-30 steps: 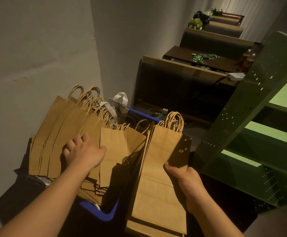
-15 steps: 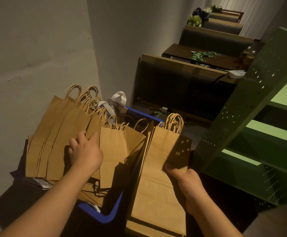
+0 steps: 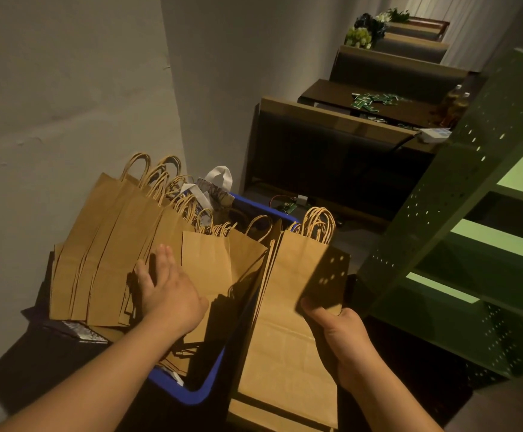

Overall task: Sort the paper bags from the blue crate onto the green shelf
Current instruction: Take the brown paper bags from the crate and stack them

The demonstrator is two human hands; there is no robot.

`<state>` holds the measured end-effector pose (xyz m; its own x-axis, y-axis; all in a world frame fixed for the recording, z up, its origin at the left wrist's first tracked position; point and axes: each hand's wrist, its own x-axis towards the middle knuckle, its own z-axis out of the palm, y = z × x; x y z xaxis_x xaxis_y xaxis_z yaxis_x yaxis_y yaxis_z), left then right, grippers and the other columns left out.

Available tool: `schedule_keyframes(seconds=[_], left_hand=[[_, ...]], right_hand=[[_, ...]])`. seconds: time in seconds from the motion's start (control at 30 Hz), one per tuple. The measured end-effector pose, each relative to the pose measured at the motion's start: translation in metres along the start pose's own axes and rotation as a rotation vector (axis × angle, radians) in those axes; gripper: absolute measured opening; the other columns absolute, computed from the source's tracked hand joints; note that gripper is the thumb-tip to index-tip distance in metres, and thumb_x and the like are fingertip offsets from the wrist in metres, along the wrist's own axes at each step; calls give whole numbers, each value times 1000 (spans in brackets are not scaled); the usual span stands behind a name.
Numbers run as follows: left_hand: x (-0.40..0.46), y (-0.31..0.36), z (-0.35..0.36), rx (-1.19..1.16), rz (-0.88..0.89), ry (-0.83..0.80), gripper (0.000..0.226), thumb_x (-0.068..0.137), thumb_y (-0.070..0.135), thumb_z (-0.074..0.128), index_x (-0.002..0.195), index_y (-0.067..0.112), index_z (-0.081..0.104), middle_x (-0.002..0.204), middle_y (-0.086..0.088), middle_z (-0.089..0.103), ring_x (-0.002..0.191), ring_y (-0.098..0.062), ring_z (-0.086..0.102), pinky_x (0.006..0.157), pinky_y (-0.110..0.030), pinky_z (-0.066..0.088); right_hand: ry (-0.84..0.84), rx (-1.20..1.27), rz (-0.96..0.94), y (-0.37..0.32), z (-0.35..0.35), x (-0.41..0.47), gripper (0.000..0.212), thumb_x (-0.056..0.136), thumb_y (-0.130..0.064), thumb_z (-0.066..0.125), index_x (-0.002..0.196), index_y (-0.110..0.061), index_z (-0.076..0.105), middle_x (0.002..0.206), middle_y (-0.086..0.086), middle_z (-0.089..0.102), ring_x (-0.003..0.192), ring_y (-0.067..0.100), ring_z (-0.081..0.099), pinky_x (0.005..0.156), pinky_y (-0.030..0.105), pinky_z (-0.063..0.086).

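A stack of flat brown kraft-paper bags with twisted paper handles [image 3: 288,322] stands just outside the right wall of the blue plastic crate [image 3: 198,394]. The right hand [image 3: 344,341] grips this stack at its right edge, thumb on the front face. More brown paper bags [image 3: 113,260] lean fanned in the crate. The left hand [image 3: 170,294] rests on them, fingers straight. The green perforated metal shelf [image 3: 459,213] stands to the right.
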<state>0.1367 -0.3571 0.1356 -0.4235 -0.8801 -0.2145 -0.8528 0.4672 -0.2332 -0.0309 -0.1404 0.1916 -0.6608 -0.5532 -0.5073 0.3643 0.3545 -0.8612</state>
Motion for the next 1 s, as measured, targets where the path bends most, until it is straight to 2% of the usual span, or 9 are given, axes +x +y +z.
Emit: schedule_keyframes(seconds=[0.07, 0.2, 0.37, 0.5, 0.7, 0.77, 0.9, 0.97, 1.0], left_hand=[[0, 4, 4, -25, 14, -60, 101, 93, 72, 37, 163, 6, 6, 170, -22, -10, 156, -40, -17, 121, -66, -10], [3, 12, 3, -375, -57, -167, 94, 90, 67, 48, 163, 19, 15, 164, -8, 30, 148, -34, 23, 116, -54, 25], [18, 14, -4, -703, -231, -150, 79, 93, 52, 59, 158, 18, 28, 154, -13, 43, 142, -39, 33, 112, -52, 36], [26, 6, -4, -682, -155, -95, 48, 97, 46, 60, 140, 24, 56, 126, -2, 65, 124, -30, 54, 105, -50, 46], [20, -8, -13, -378, -183, 131, 25, 97, 46, 55, 116, 34, 65, 128, -3, 53, 122, -29, 39, 102, -47, 34], [21, -13, -9, -386, -185, 211, 24, 97, 43, 55, 116, 34, 64, 134, -4, 49, 122, -30, 37, 102, -48, 34], [23, -16, -7, -486, -184, 194, 26, 99, 39, 56, 124, 32, 62, 148, -8, 41, 129, -34, 41, 107, -49, 37], [24, -14, -5, -603, -174, 172, 25, 99, 34, 58, 123, 27, 60, 144, -9, 39, 114, -30, 54, 98, -45, 48], [24, -13, -3, -650, -159, 155, 25, 99, 32, 59, 123, 24, 61, 140, -9, 40, 99, -23, 58, 84, -38, 52]], right_hand=[[-6, 0, 1, 0, 1, 0, 29, 87, -28, 77, 96, -1, 71, 75, 13, 64, 65, 19, 53, 58, 29, 38], [0, 10, 12, -1, 0, -1, 30, 87, -27, 78, 97, -1, 70, 71, 10, 63, 62, 17, 52, 56, 27, 38], [16, -1, 17, -4, -2, -3, 27, 88, -28, 77, 92, -3, 65, 70, 11, 59, 61, 18, 50, 56, 28, 37], [34, -5, 33, -4, -1, -2, 31, 88, -28, 77, 98, -2, 63, 73, 11, 60, 63, 19, 51, 56, 28, 38], [10, -4, 24, -3, 4, -3, 31, 89, -27, 75, 102, -1, 64, 78, 12, 62, 65, 19, 52, 57, 28, 38], [2, 7, 9, -3, 7, -4, 33, 87, -28, 77, 104, -3, 63, 85, 14, 65, 71, 21, 54, 61, 29, 39], [1, 24, -10, -4, 10, -6, 32, 86, -27, 79, 104, -6, 63, 94, 14, 68, 81, 23, 59, 68, 30, 40], [-2, 35, -11, -5, 11, -8, 29, 86, -26, 78, 103, -7, 63, 95, 13, 69, 84, 24, 60, 68, 30, 40], [-4, 41, -5, -5, 10, -8, 28, 87, -25, 78, 102, -8, 63, 95, 13, 69, 84, 24, 60, 68, 30, 40]])
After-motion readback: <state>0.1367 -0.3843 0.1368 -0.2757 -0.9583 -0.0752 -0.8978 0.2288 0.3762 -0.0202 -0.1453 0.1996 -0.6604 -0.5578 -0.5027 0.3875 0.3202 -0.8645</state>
